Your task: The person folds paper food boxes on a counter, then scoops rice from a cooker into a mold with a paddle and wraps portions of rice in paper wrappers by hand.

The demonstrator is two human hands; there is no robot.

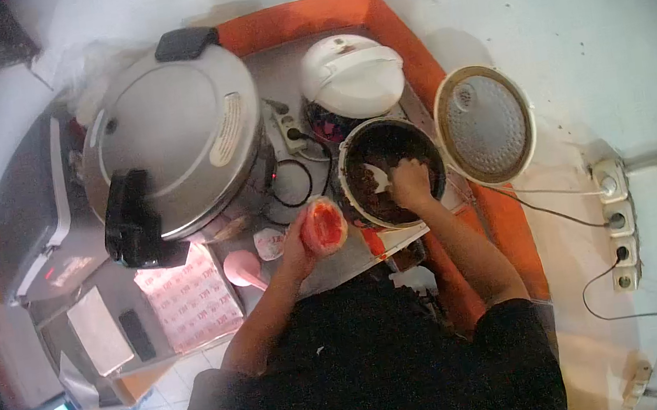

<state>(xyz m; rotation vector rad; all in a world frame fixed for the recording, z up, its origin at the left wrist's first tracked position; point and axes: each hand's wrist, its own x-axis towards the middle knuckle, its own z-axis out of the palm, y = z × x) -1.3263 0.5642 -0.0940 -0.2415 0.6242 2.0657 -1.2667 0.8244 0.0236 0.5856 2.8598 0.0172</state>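
Observation:
My left hand [298,249] is wrapped round a pink cup [339,238] with red residue inside, its opening turned up toward me. My right hand [410,182] reaches into an open rice cooker [344,149] with a dark inner pot. Its fingers are closed round a white spoon [377,177], whose head lies against the brown food [394,146] in the pot. The cooker's lid [486,124] stands raised on the right, its inner side stained. The cup is just left of the cooker, apart from it.
A large steel cooker [170,134] with black handles stands at the left. Behind is a white-lidded cooker [353,77]. A power strip [287,130], pink ladle [243,268], patterned paper stack [192,302] and phone-like black object [136,335] lie around. Wall sockets [618,221] have trailing cords.

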